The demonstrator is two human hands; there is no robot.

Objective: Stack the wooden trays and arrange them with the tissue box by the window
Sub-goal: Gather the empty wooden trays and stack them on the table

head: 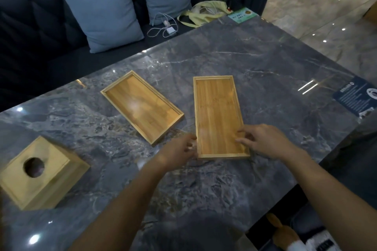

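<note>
Two shallow wooden trays lie flat on the grey marble table point(234, 57). The right tray point(217, 106) runs lengthwise away from me; the left tray point(140, 105) lies apart from it, turned at an angle. A square wooden tissue box point(51, 175) with a round hole in its top stands at the near left. My left hand point(177, 152) touches the near left edge of the right tray with its fingers curled. My right hand point(263, 139) rests over the tray's near right corner, its fingertips inside the tray. The tray is still flat on the table.
A dark sofa with two blue cushions point(102, 14) runs along the far side, with a white cable and charger point(165, 28) and a yellow bag point(202, 14) on it. A green card point(241, 15) and a blue leaflet point(355, 96) lie at the table's edges.
</note>
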